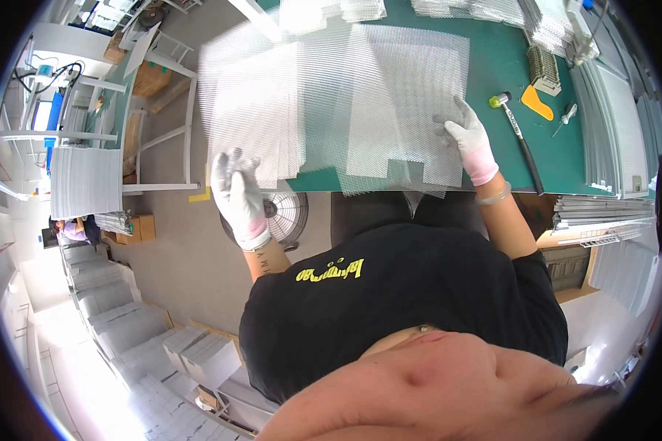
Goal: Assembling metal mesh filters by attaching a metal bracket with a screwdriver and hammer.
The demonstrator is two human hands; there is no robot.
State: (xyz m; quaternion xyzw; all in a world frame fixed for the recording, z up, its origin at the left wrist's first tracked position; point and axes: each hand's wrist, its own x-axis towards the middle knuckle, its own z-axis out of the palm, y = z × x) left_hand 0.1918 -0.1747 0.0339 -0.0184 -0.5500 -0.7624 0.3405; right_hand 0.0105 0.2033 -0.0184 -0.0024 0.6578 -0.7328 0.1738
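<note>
Several overlapping sheets of silvery metal mesh point(324, 110) spread over a green worktable point(496, 62). The sheets are see-through, so their layers are hard to tell apart. At the lower left corner of the mesh is my left hand point(237, 197), in a white glove with grey fingertips, its thumb and fingers closing on the edge. My right hand point(471, 143), gloved alike with a pink cuff, holds the right edge; some of its fingertips look blurred through the mesh. A notch shows in the near edge of the sheets, which reaches past the table's front edge.
Right of my right hand lie a hammer point(521, 140) with a black handle, a yellow scraper-like piece point(537, 103) and a small screwdriver point(566, 117). White panels point(610, 125) stack at the table's right end. A floor fan point(276, 213) stands below my left hand.
</note>
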